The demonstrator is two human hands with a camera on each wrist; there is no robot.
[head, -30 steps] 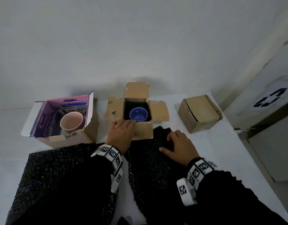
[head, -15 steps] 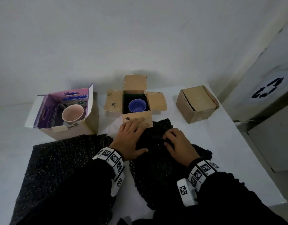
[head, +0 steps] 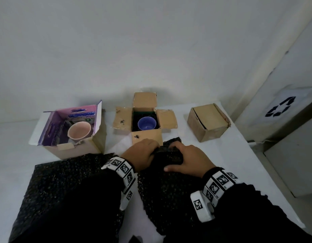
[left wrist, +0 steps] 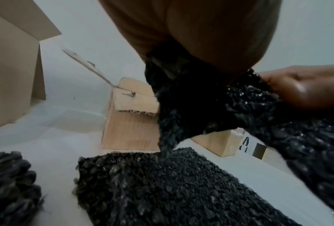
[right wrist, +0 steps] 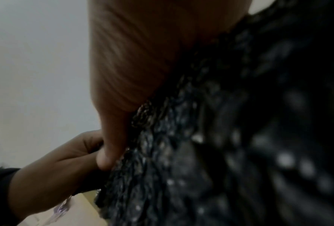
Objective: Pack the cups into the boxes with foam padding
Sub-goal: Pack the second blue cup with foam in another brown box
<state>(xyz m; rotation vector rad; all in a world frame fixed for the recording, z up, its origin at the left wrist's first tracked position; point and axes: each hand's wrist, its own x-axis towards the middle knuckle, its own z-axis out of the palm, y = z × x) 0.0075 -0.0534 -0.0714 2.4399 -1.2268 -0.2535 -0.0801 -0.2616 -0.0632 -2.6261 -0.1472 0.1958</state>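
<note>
Both hands have slid together, left hand (head: 143,153) and right hand (head: 188,160) now bunching the black foam sheet (head: 169,190) at frame centre in curled fingers, likely padding for the blue cup (head: 146,123) in the open cardboard box (head: 148,137).

The head camera looks down and forward over the counter (head: 195,137). Both wrist cameras sit very near, sharing the black foam sheet (head: 169,190).
</note>
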